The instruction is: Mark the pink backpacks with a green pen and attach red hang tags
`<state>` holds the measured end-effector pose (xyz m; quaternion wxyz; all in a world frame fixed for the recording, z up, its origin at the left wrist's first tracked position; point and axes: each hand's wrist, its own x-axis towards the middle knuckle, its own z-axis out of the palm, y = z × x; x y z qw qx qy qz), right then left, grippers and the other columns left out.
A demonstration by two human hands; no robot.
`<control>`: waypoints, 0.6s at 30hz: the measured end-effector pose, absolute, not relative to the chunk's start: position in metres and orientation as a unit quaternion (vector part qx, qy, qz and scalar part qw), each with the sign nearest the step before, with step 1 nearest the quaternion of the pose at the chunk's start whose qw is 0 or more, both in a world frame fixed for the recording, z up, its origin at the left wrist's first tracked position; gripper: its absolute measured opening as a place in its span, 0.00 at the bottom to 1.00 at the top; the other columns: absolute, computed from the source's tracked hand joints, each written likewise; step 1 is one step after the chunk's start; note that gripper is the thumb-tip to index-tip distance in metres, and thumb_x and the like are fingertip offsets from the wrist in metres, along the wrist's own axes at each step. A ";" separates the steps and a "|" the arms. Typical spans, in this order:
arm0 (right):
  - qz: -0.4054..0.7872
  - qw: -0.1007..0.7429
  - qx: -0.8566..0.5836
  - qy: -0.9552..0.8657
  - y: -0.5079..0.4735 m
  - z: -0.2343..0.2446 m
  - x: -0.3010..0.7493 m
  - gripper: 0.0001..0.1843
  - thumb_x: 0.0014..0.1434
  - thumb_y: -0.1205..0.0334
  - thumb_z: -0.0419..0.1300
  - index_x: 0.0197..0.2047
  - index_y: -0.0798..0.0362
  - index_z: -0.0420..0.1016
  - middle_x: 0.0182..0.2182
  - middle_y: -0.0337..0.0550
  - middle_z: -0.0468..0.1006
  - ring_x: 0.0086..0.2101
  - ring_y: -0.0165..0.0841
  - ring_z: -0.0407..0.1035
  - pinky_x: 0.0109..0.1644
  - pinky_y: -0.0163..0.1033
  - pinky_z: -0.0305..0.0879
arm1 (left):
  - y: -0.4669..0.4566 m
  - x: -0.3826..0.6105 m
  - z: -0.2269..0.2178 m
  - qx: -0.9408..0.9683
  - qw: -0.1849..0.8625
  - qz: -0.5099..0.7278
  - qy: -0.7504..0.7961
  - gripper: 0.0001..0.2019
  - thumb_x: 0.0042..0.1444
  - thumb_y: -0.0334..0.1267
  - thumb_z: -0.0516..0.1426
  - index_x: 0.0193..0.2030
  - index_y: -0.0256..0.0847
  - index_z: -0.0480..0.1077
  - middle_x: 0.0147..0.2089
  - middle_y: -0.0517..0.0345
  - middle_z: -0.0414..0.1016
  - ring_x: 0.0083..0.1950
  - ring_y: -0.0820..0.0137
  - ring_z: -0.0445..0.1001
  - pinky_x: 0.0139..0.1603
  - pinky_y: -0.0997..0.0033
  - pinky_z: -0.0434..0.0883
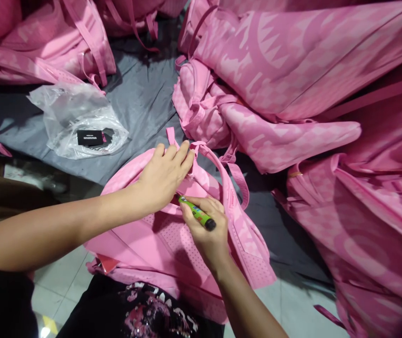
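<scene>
A pink backpack with patterned straps lies tilted in front of me, at the edge of the grey cloth. My left hand rests flat on its upper part, fingers stretched out near the top loop. In my right hand is a green marker with a black end, held like a pen. Its front tip points into the bag between my hands and is hidden there. A small red tag shows at the bag's lower left.
Grey cloth covers the surface ahead. On it lies a clear plastic bag with black tags on it. More pink backpacks are heaped at the right and back left. Pale floor tiles show below.
</scene>
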<state>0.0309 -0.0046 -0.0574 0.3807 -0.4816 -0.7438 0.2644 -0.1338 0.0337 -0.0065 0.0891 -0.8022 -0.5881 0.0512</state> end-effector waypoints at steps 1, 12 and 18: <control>0.257 0.387 -0.485 -0.741 -0.005 -0.058 0.031 0.06 0.60 0.58 0.64 0.40 0.49 0.79 0.34 0.39 0.81 0.36 0.37 0.73 0.51 0.49 0.61 | 0.033 -0.134 -0.007 -0.803 0.091 0.049 -0.587 0.32 0.61 0.30 0.50 0.73 0.31 0.48 0.74 0.40 0.49 0.61 0.53 0.62 0.59 0.52 0.60; 0.268 0.363 -0.465 -0.762 0.000 -0.055 0.033 0.04 0.60 0.60 0.66 0.39 0.49 0.79 0.34 0.37 0.81 0.36 0.35 0.73 0.50 0.47 0.60 | 0.033 -0.135 -0.006 -0.804 0.091 0.043 -0.586 0.31 0.62 0.29 0.48 0.72 0.31 0.49 0.73 0.40 0.50 0.61 0.53 0.61 0.57 0.55 0.61; 0.256 0.353 -0.460 -0.773 0.003 -0.053 0.029 0.06 0.60 0.58 0.64 0.36 0.50 0.79 0.33 0.39 0.82 0.35 0.36 0.73 0.50 0.47 0.61 | 0.034 -0.137 -0.003 -0.808 0.081 0.054 -0.581 0.33 0.61 0.31 0.52 0.72 0.28 0.50 0.73 0.37 0.49 0.60 0.51 0.62 0.57 0.53 0.60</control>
